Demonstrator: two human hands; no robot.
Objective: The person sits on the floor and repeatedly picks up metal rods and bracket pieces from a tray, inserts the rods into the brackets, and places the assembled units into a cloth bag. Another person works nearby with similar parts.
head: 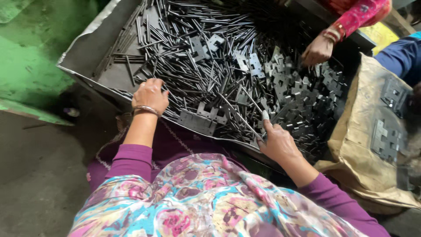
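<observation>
At the near rim of the metal tray [87,52], the left hand [150,95] rests curled, palm down, on the heap of thin steel pins [184,57]; the right hand [277,141] pinches one pin beside the flat hinge plates [298,101]. Picking single pins cleanly likely means lifting by the end, clear of the tangle. A co-worker's hand [318,49] sorts at the far side.
</observation>
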